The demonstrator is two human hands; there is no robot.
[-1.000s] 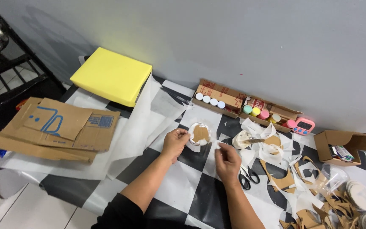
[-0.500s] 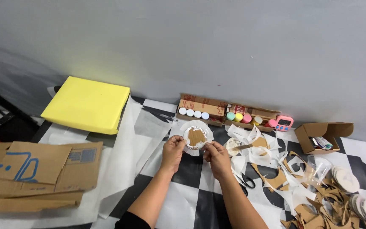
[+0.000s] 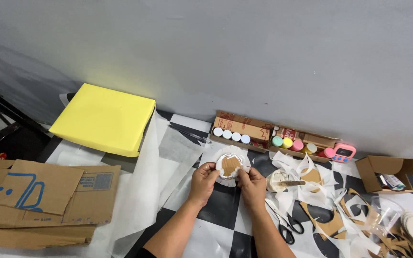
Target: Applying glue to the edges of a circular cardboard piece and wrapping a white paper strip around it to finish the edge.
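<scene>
**2 hands closed on a small paper-wrapped cardboard disc**

Both hands meet at the middle of my view, over the black-and-white checkered floor covering (image 3: 218, 212). My left hand (image 3: 203, 179) and right hand (image 3: 253, 182) are close together, fingers pinched on opposite edges of a small round brown cardboard disc wrapped in frilled white paper (image 3: 229, 166). The disc is held just above the floor, face up, between the 2 thumbs.

Just right of my right hand sits a small white round tub with a wooden stick lying across it (image 3: 281, 180), ringed by white paper scraps. A pair of black-handled scissors (image 3: 285, 224) lies on the floor below that, near my right forearm. Beyond the disc, against the grey wall, a long open brown cardboard tray (image 3: 244, 127) holds 4 white-capped pots and several pastel-capped ones, with a pink digital timer (image 3: 342, 153) at its right end. An open brown cardboard box (image 3: 393, 168) stands further right.

Far left, a flat yellow foam slab (image 3: 103, 118) rests by the wall, and flattened brown cardboard sheets with blue print (image 3: 39, 193) lie nearer me, well apart from my hands.
</scene>
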